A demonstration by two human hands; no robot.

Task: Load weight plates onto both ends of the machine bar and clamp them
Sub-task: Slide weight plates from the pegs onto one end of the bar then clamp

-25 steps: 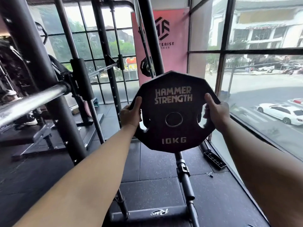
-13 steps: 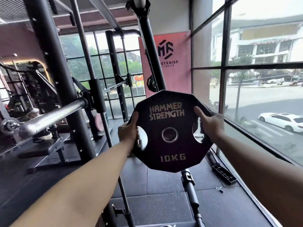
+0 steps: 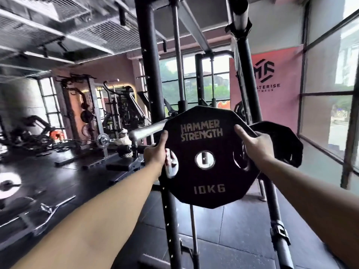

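I hold a black "Hammer Strength" 10KG weight plate upright at chest height, its face toward me. My left hand grips its left edge through the left cut-out. My right hand grips the right edge, thumb across the front. The machine bar's silver sleeve runs from the left and vanishes behind the plate's upper left rim. The plate's centre hole sits lower and right of the sleeve. A second black plate shows behind my right hand.
The black rack upright stands right behind the plate, and a slanted post rises at the right. Big windows close off the right side. Other gym machines and a barbell stand on the black rubber floor at the left.
The view has swung left and up. The plate has come up to the bar's end, and its rim now covers the sleeve tip. Both hands keep the same grip.
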